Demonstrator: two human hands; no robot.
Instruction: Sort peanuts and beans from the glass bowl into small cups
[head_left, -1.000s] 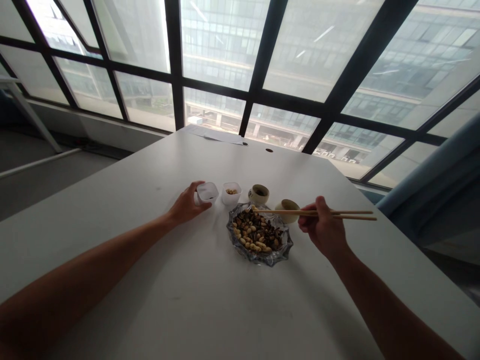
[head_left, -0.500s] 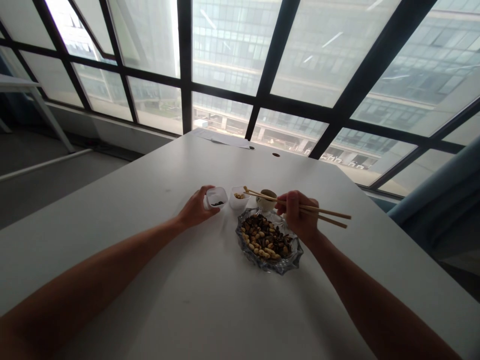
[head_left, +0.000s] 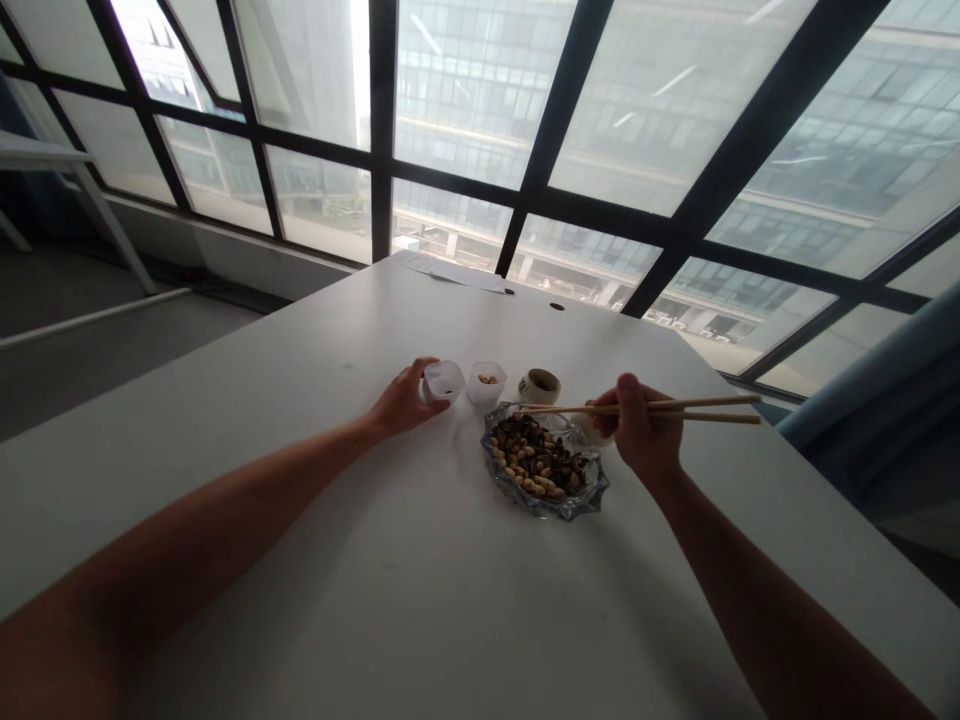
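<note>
From my remote station I noted the left hand (head_left: 403,402), fingers curved part-open, gripping a translucent white square plastic cup (head_left: 444,383). The right hand (head_left: 646,430) had its fingers closed on pale wooden chopsticks (head_left: 705,403); left of them, beneath the tips, lay a scalloped clear-glass bowl (head_left: 593,494) of peanuts (head_left: 541,487).

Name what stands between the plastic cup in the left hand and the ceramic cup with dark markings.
A second plastic cup, with a few pale nuts in it, stands between them in the head view.
</note>
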